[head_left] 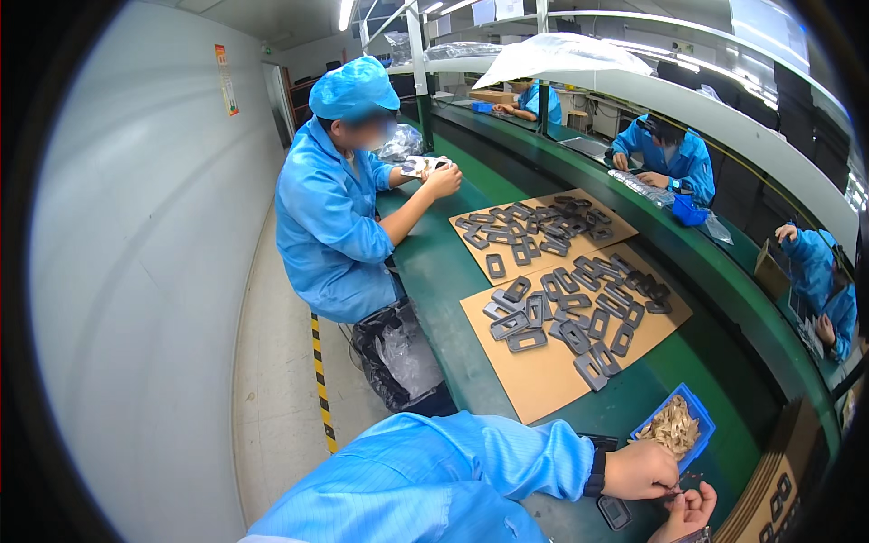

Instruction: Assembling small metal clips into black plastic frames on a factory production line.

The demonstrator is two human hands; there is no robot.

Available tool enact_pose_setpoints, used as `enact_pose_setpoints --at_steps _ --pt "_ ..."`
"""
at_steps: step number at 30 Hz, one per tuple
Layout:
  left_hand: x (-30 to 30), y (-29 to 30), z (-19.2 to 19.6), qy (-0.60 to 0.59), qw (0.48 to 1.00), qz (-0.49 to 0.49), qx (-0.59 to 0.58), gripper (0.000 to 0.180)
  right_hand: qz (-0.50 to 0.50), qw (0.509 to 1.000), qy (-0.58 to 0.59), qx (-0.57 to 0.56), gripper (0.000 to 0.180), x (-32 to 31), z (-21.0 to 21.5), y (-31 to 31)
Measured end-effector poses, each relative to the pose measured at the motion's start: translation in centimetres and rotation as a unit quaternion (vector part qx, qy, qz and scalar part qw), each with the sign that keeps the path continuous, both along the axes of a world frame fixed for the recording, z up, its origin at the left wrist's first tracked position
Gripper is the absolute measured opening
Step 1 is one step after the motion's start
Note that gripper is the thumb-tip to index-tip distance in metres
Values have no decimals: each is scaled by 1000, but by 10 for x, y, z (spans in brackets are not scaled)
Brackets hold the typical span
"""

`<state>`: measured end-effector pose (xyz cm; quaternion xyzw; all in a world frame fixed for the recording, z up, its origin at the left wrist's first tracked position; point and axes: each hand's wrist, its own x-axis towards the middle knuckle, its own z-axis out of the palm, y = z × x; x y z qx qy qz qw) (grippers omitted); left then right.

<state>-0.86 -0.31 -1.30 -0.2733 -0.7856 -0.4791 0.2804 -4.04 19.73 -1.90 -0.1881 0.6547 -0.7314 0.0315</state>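
My left hand [641, 471] reaches in from the lower left in a blue sleeve with a dark cuff. Its fingers are pinched close against the fingertips of my right hand [692, 512], which is also closed. Something small and dark is between them, too small to make out. Just beyond my left hand sits a blue bin [707, 431] full of small tan pieces [670, 425]. A dark plastic frame [615, 513] with rounded corners lies on the green table beside my left wrist. Another dark item [599, 442] is partly hidden behind my sleeve.
Two cardboard sheets [534, 389] ahead carry many dark grey plastic frames [593, 326]. A co-worker [330, 208] in blue sits at the left, above a black-lined bin [385, 357]. Cardboard dividers [769, 480] stand at the right. Other workers sit across the conveyor.
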Motion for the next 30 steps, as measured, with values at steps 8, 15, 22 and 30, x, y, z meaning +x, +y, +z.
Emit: enact_pose_setpoints --at_steps 8,15,22,30 --pt "2 3 3 4 1000 -12 16 9 -7 999 32 -14 43 1 -6 4" --pt "3 3 4 2 1000 -16 8 15 27 996 -3 -87 45 2 2 8" --pt "3 3 8 -15 1000 -6 4 11 -19 995 98 -29 44 -5 -5 12" --pt "7 -2 15 -58 998 3 5 8 -67 997 45 -1 36 -1 2 9"
